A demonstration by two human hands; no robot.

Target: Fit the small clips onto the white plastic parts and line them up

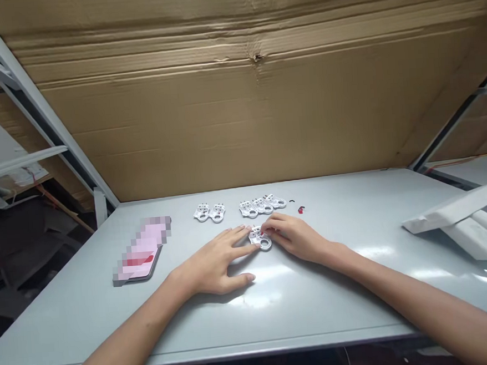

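A small white plastic part with a ring and metal prongs lies flat on the grey table. My left hand rests with fingers spread, its fingertips touching the part's left side. Over the part's upper right, my right hand is closed in a pinch on a tiny red piece, which is partly hidden by the fingers. Behind the hands are similar white parts, a pair on the left and a group of three on the right.
Loose small red pieces and a tiny black piece lie right of the white parts. A phone lies at the left. White folded packaging stands at the right. A cardboard wall closes the table's back.
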